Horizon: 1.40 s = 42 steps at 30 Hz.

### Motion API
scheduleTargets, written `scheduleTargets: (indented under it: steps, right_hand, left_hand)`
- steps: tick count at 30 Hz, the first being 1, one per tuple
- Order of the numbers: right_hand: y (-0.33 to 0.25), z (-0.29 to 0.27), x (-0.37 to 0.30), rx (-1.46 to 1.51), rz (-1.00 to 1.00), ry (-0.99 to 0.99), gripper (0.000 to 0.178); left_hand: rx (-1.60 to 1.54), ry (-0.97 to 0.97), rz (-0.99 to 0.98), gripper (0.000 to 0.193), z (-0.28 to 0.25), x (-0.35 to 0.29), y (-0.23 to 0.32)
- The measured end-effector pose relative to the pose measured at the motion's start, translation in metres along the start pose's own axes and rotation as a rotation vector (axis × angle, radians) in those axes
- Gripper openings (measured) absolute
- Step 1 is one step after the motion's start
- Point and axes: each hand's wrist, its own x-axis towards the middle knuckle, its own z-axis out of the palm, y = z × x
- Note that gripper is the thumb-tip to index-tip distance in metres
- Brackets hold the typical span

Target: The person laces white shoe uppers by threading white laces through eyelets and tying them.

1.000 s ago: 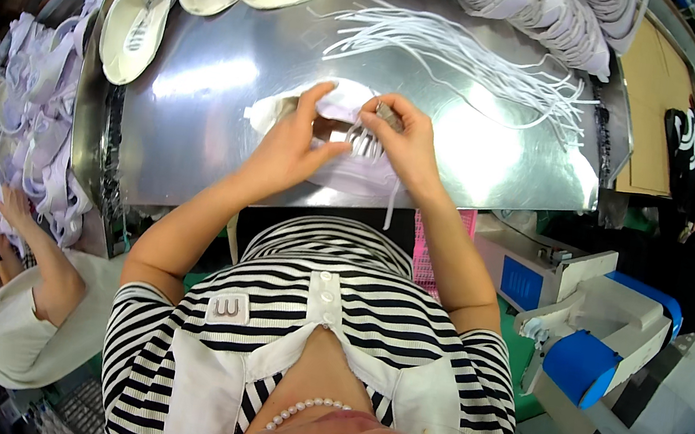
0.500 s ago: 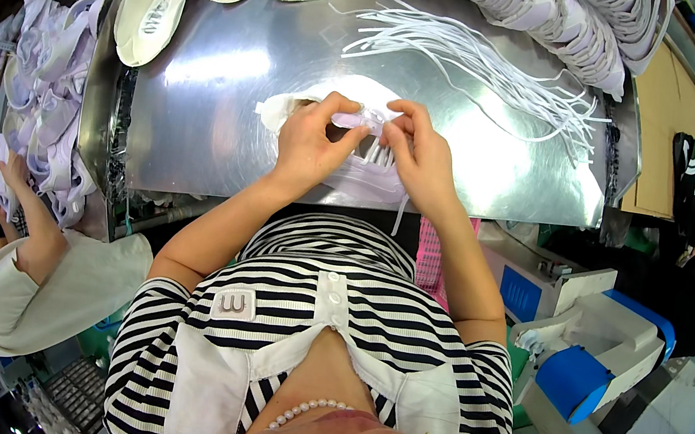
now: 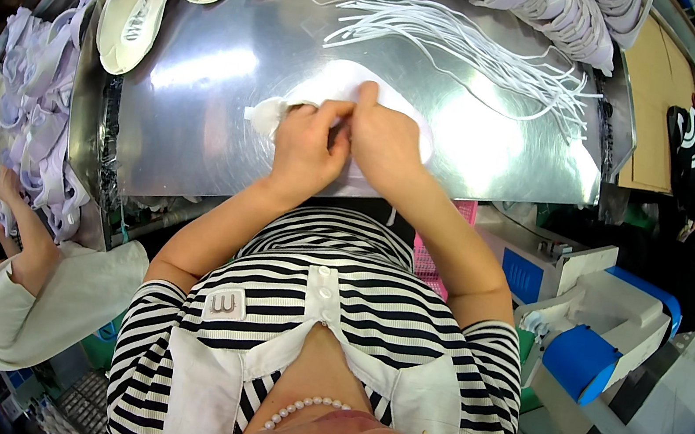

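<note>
A white and pale lilac shoe upper (image 3: 345, 76) lies on the metal table right in front of me. My left hand (image 3: 305, 151) grips its left part, fingers bent and thumb pressed inward. Over the middle of the upper, my right hand (image 3: 386, 144) is closed, its fingertips meeting those of the left. Whatever the right fingers pinch is hidden beneath them. Both hands cover most of the eyelet area and its lacing. Beyond them, a loose bundle of white shoelaces (image 3: 444, 37) is spread on the table.
Cream shoe uppers (image 3: 134, 14) stand along the table's far left edge, and stacked pale uppers (image 3: 519, 6) line the far right. A rack of lilac parts (image 3: 39, 103) is at the left, beside a co-worker's arm (image 3: 32, 248). A grey and blue machine (image 3: 588, 340) stands at my right.
My right hand has moved left across the upper and now meets my left hand, hiding the lacing that showed before. The left hand stays nearly in place.
</note>
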Motion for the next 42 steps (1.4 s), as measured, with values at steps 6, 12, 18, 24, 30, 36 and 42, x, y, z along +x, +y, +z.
scheduleTargets:
  steps: [6,12,18,24,30,36,42]
  right_hand:
    - [0.02,-0.022,-0.021,0.079,-0.029,0.086,0.024]
    - [0.045,-0.014,-0.034,0.305,0.073,0.316,0.027]
    - [0.063,0.01,-0.027,0.38,-0.033,0.321,0.021]
    - [0.056,0.009,-0.026,0.654,0.202,0.414,0.017]
    - [0.026,0.009,-0.084,0.524,-0.352,0.064,0.015]
    - [0.031,0.018,-0.108,0.701,-0.039,-0.033,0.021]
    - [0.041,0.017,-0.033,1.198,0.261,0.317,0.02]
  left_hand:
    - [-0.281,-0.036,-0.246,0.033,-0.005,0.011,-0.008]
    - [-0.532,-0.093,-0.399,0.032,0.004,0.024,-0.009]
    - [-0.832,-0.326,-0.61,0.033,-0.03,0.03,-0.022]
    - [0.197,-0.464,0.008,0.037,-0.043,0.018,0.034]
    - [0.021,-0.255,-0.035,0.019,-0.017,0.03,0.0]
    - [0.044,-0.07,0.09,0.016,-0.02,0.038,-0.004]
    - [-0.017,-0.11,0.25,0.013,-0.022,0.034,0.034]
